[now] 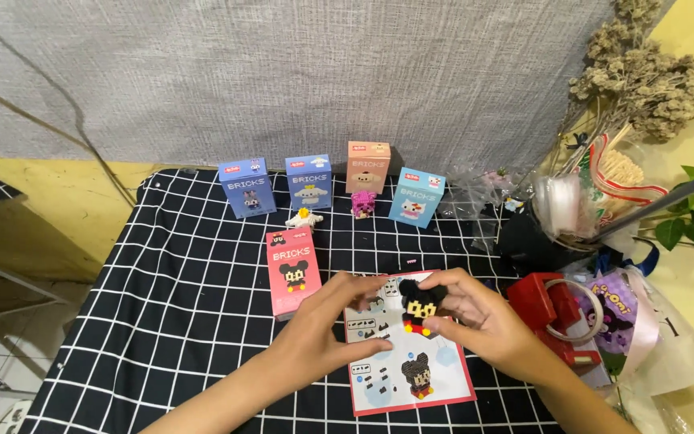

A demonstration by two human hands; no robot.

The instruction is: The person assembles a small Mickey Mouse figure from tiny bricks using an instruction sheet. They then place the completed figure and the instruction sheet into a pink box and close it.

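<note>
Hands meet over the leaflet (411, 358), which lies flat on the checked cloth (178, 321) with its pictures facing the person, placed so it reads while the hands work just above it. Figure (421, 305), a small black, red and yellow brick build, sits between both hands, raised off the leaflet's upper half. Right hand (475, 317) grasps it from the right side, fingers curled round its back and base, seemingly to steady it. Left hand (339, 309) comes in from the left with fingertips pinched at the figure's left edge; whether it grips the figure or a tiny brick cannot be told. Pink box (292, 272) stands just left of the left hand, front toward the person. Four more boxes (315, 183) line the far edge of the cloth, well apart from the hands, with two small finished figures (363, 202) before them. Red holder (552, 309) sits just right of the right hand.
</note>
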